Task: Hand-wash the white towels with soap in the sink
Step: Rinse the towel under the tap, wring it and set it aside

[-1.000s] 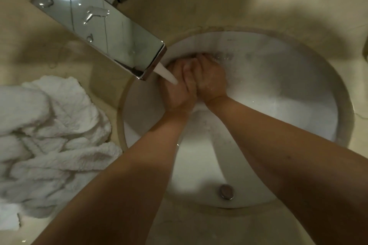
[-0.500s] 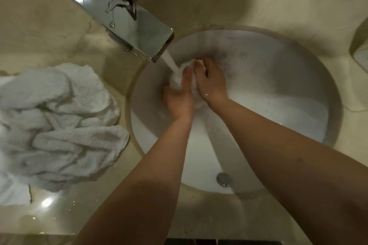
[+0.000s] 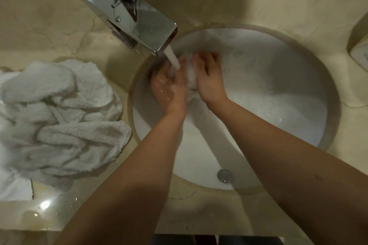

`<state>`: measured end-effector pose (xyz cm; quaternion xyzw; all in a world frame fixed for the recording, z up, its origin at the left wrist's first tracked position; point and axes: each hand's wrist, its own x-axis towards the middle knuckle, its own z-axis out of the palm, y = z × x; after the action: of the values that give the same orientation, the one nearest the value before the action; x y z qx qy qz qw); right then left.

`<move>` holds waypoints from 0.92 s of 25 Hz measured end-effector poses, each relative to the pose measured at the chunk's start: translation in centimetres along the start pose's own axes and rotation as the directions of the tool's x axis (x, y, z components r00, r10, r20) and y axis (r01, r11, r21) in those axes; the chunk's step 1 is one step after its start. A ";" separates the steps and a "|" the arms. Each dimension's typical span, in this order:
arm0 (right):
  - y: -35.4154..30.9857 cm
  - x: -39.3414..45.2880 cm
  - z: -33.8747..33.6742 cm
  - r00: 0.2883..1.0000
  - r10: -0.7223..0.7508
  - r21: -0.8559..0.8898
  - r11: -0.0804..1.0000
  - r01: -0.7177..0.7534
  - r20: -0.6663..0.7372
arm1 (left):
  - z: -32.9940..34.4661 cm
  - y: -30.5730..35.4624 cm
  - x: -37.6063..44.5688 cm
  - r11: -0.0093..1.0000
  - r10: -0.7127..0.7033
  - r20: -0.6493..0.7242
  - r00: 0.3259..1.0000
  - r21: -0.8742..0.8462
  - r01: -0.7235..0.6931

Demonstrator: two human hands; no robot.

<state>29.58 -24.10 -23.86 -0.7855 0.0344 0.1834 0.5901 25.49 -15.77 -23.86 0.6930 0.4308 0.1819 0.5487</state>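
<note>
Reaching forward over the beige marble counter (image 3: 59, 215), both forearms extend into the round white sink (image 3: 278, 105), past its chrome drain (image 3: 225, 175) at the near side. To the left, a heap of white towels (image 3: 59, 125) lies on the counter beside the basin. Farther in, the left hand (image 3: 169, 89) and right hand (image 3: 209, 79) curl around a small wet white towel (image 3: 191, 77), squeezed between them. A stream of water (image 3: 172, 58) falls onto it from the chrome faucet (image 3: 127, 10) beyond.
</note>
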 end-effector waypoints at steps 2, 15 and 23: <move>-0.2 0.1 0.1 0.999 -0.028 0.025 0.999 0.029 -0.024 | 0.1 1.2 -0.2 0.999 -0.006 0.001 1.000 -0.041 0.006; 2.2 0.4 -0.8 0.963 -0.258 -0.253 0.940 0.230 -0.082 | 1.4 -0.6 -0.5 0.997 0.023 0.287 0.958 -0.075 -0.002; 3.5 0.3 0.0 0.997 -0.059 -0.236 0.969 0.068 0.044 | 2.7 -1.0 -0.8 0.983 -0.055 0.312 0.949 -0.152 0.107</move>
<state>28.89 -25.08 -27.11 -0.8477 -0.0239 0.1815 0.4979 26.63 -17.96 -25.46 0.6462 0.3521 0.0848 0.6718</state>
